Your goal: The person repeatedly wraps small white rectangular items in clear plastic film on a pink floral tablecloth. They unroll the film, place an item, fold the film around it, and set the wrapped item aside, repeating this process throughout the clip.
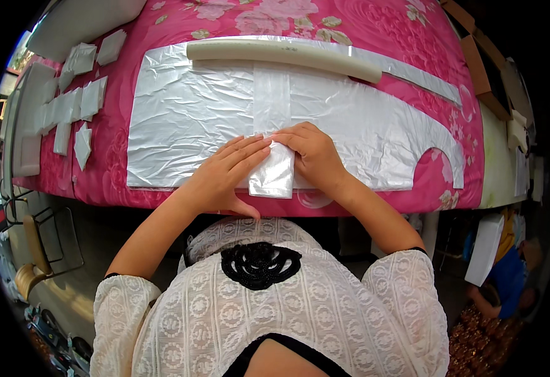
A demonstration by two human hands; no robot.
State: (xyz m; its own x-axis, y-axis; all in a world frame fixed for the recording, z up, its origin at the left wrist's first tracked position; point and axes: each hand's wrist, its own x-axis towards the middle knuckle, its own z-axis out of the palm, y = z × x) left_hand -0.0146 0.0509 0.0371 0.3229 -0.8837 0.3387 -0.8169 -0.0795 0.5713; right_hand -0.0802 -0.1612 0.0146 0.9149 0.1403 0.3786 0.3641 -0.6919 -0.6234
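A stack of thin white plastic sheets (187,113), cut with a curved notch at the right like aprons, lies across the table. At its near edge is a narrow folded plastic apron (272,174), between my hands. My left hand (228,164) rests over its left side with fingers stretched out and thumb apart toward me. My right hand (312,156) has its fingers bent and pinched on the upper right edge of the folded plastic. A pale tube (281,53) lies across the far part of the stack.
Several folded white packets (74,103) are scattered at the left on the pink floral tablecloth (224,22). Cardboard boxes (485,75) stand at the right edge. A chair (33,245) is at the lower left. Another person in blue (507,276) is at the lower right.
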